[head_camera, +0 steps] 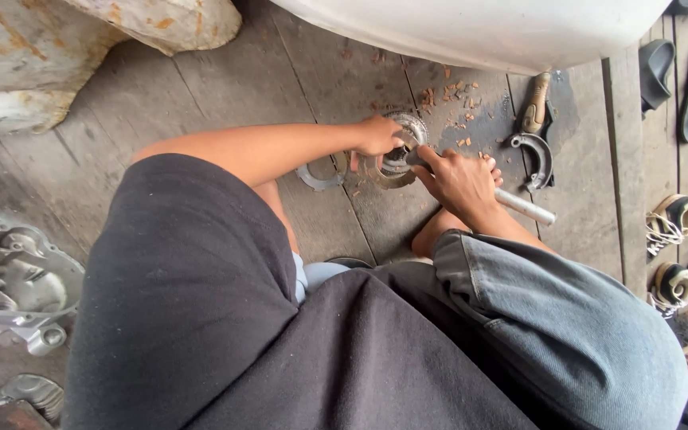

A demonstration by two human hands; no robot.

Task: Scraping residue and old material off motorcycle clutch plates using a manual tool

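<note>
A round metal plate (408,131), a brake-drum-like disc, lies on the wooden plank floor (201,103). My left hand (377,135) grips its left rim. My right hand (459,179) holds a metal rod-shaped tool (525,208), its far end pressed into the plate's centre. My bare foot (431,231) rests just below the plate. A curved brake shoe (320,179) lies beside my left wrist.
Another brake shoe (539,159) and a wooden-handled tool (535,103) lie to the right among wood chips (451,91). A grey engine cover (9,287) sits at far left. Sandals (682,80) and shoes (678,215) line the right edge. A white hull (479,32) overhangs above.
</note>
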